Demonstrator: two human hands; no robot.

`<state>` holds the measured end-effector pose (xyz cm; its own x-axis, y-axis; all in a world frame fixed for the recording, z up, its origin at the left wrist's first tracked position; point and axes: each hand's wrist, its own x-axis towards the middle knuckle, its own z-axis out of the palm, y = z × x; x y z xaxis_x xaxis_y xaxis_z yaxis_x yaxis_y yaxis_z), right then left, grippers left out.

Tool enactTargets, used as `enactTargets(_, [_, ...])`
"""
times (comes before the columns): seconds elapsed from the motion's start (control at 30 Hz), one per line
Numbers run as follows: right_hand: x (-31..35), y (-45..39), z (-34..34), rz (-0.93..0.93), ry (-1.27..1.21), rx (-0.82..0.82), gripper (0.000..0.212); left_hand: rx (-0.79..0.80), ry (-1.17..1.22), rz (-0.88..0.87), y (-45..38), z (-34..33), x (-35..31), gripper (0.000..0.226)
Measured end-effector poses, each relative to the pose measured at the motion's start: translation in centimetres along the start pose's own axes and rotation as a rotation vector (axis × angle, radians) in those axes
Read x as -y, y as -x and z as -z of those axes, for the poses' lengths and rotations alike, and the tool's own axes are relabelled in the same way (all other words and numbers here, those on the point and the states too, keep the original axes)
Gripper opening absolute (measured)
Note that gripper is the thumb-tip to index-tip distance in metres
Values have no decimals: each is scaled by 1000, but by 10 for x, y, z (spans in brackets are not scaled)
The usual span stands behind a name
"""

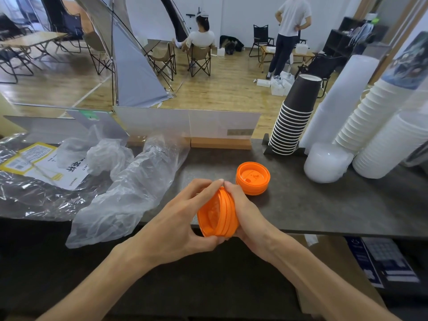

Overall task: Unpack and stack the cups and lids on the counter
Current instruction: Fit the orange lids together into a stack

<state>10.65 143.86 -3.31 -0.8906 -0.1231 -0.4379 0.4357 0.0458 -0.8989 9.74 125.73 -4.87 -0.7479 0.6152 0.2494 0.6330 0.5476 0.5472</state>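
Both hands grip a small nested bunch of orange lids [216,216], tilted on edge above the front rim of the dark counter [312,205]. My left hand [183,218] wraps its left side, my right hand [240,209] its right, fingertips meeting on top. A short stack of orange lids [253,178] lies flat on the counter just behind them. An upside-down stack of black cups [294,119] stands at the back right.
Empty clear plastic sleeves [129,188] and a labelled bag [39,167] cover the counter's left half. Leaning stacks of white cups [379,126] and white lids [326,162] crowd the right. A low white panel [185,122] lines the back edge. Two people are in the room beyond.
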Motion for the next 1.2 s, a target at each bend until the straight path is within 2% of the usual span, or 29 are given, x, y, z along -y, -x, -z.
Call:
enactTargets(0.2, [3,2,0,7,5,2,45,-28,-77,-33,0,-3,-1,101])
enactTargets(0.47, [5,9,3,-28,19,117,43,-31,92,-20,2,-7,5,94])
enactTargets(0.73, [4,8,13,-29,-9,243,51,-85,208,-25,6,-4,12,90])
enactTargets(0.93, [5,13,15,90,69,251,26,-138,289,37,13,-4,18,88])
enactTargets(1.2, [0,16,18,261,25,299,39,-177,395,83,12,-1,14,86])
